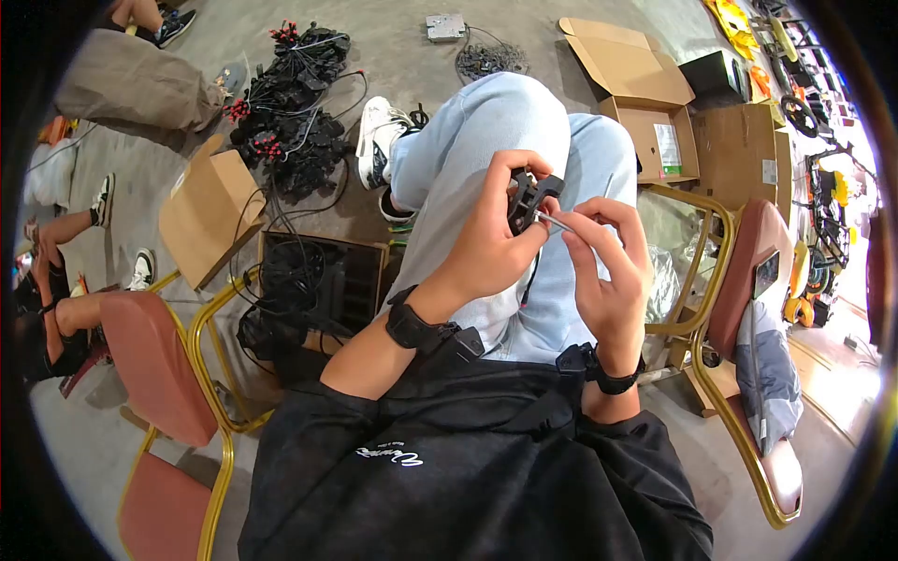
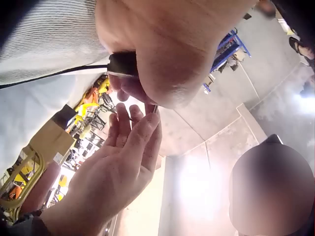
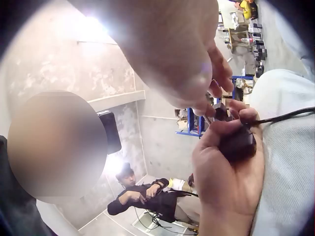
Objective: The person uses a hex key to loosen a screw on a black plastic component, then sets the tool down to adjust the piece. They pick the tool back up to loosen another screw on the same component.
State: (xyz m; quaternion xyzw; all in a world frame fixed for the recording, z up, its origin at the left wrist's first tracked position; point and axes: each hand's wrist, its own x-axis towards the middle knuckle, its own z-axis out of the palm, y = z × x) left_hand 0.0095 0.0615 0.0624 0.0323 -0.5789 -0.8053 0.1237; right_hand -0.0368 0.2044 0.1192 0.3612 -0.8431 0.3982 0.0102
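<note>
In the head view the left hand (image 1: pixel 491 245) grips a black bracket-like device (image 1: pixel 529 198) above the lap, fingers curled round it. The right hand (image 1: pixel 608 271) pinches a thin metal rod (image 1: pixel 554 221) between thumb and index finger, its tip at the device. The right wrist view shows the left hand (image 3: pixel 227 172) round the black device (image 3: pixel 237 143), with a black cable (image 3: pixel 288 116) running off to the right. From the left wrist, the right hand (image 2: pixel 115 172) is seen close below the left hand (image 2: pixel 167 49); the device is mostly hidden there.
Open cardboard boxes (image 1: pixel 645 103) lie on the floor ahead. A heap of black parts with red tips (image 1: pixel 297 112) is at the upper left, above a dark crate of cables (image 1: pixel 309 280). Red chairs (image 1: pixel 159 360) stand either side. Other people sit at the left.
</note>
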